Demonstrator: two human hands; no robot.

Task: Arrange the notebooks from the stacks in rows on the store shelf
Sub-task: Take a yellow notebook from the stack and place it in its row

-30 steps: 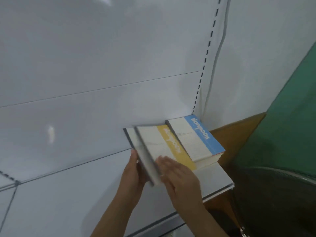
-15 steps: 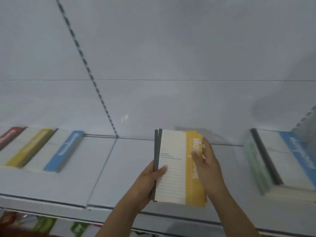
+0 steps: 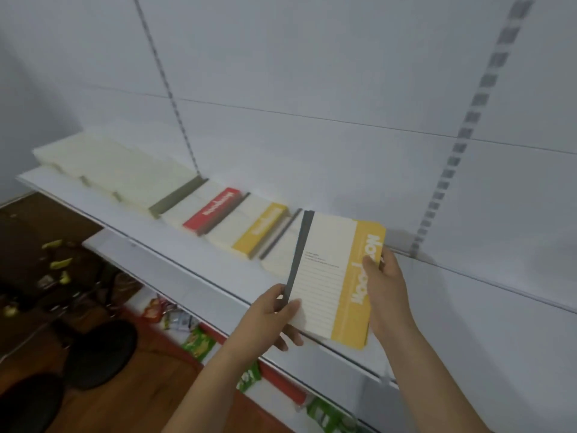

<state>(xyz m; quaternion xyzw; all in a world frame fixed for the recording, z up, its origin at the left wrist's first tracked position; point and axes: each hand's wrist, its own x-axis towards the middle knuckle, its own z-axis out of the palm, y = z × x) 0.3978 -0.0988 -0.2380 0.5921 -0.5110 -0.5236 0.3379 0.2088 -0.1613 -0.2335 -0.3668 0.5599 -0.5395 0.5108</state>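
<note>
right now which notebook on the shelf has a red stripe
The red-striped notebook, lying flat left of the yellow-striped notebook on the shelf. The other yellow one is off the shelf, held in both hands.

I see a yellow-banded notebook (image 3: 331, 276) with a grey spine held flat above the white shelf (image 3: 187, 270); red-banded (image 3: 212, 210) and yellow-banded (image 3: 260, 231) notebooks lie in a row behind it.

Your two forearms come into view bare from the bottom edge, with no sleeves, cuffs or gloves on them. Your left hand (image 3: 274, 317) and your right hand (image 3: 385, 289) are bare too, with short, unpainted nails on the fingers that show.
</note>
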